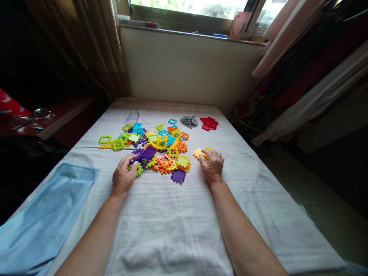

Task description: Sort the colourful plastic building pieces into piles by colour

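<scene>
A mixed pile of interlocking plastic building pieces (163, 142) in purple, green, yellow, orange and blue lies mid-table. My left hand (124, 175) rests at its near left edge, fingers apart and touching purple pieces (149, 151), the thumb by a green piece (139, 168). To the right of the pile, my right hand (212, 164) curls over yellow pieces, its thumb and fingers on a light yellow square piece (199, 153). Part of another yellow piece shows behind its fingers. A flat purple square (178, 176) lies at the pile's near edge.
Separate heaps of grey pieces (189, 121) and red pieces (209, 123) lie at the far right. A blue cloth (54, 214) covers the table's left side. Eyeglasses (41, 114) sit on a brown side surface. Hanging clothes (310, 84) flank the right, below a window.
</scene>
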Available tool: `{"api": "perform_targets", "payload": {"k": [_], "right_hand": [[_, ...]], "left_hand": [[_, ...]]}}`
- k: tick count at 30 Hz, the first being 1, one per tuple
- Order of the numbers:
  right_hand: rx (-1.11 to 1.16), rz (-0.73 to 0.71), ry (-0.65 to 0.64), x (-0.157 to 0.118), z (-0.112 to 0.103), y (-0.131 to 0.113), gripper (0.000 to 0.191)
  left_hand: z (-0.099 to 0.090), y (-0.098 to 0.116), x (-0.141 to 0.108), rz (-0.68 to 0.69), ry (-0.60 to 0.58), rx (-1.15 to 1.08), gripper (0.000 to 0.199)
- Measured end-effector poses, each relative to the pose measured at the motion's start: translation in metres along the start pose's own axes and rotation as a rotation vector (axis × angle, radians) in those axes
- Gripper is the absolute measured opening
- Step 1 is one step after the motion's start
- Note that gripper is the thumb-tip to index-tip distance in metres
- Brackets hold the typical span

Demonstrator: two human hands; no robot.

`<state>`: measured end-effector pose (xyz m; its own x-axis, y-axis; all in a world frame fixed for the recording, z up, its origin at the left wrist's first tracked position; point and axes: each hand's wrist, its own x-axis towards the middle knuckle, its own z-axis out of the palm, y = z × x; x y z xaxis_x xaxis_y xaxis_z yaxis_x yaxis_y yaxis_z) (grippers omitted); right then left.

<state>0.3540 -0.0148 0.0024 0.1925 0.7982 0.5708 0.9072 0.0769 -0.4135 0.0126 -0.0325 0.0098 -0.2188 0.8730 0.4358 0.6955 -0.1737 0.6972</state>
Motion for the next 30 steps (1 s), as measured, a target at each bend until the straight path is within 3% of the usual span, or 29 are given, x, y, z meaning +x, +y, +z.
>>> {"api": "perform_targets", "payload": {"k": [5, 12, 15, 19, 23, 30], "right_hand": [[0.036, -0.174, -0.174, -0.011, 0.000, -0.035, 0.018], [0.140, -0.283, -0.255, -0.021, 0.006, -0.062, 0.022], [0.159, -0.273, -0.285, -0.018, 0.007, -0.059, 0.031], [0.170, -0.193, -0.328, -0.008, 0.000, -0.034, 0.045], [0.210, -0.292, -0.464, -0.004, -0.009, -0.016, 0.042], [0.169, -0.348, -0.460, -0.007, -0.012, -0.026, 0.031]], "left_hand": [[0.001, -0.002, 0.000, 0.001, 0.006, 0.003, 0.032], [0.002, -0.002, 0.000, 0.016, 0.004, 0.011, 0.032], [0.003, -0.002, 0.000, 0.014, 0.006, 0.008, 0.032], [0.002, -0.001, 0.000, 0.021, 0.001, 0.003, 0.033], [0.002, 0.000, 0.000, 0.016, -0.005, 0.002, 0.031], [0.001, -0.001, 0.000, 0.017, -0.014, 0.013, 0.031]]}}
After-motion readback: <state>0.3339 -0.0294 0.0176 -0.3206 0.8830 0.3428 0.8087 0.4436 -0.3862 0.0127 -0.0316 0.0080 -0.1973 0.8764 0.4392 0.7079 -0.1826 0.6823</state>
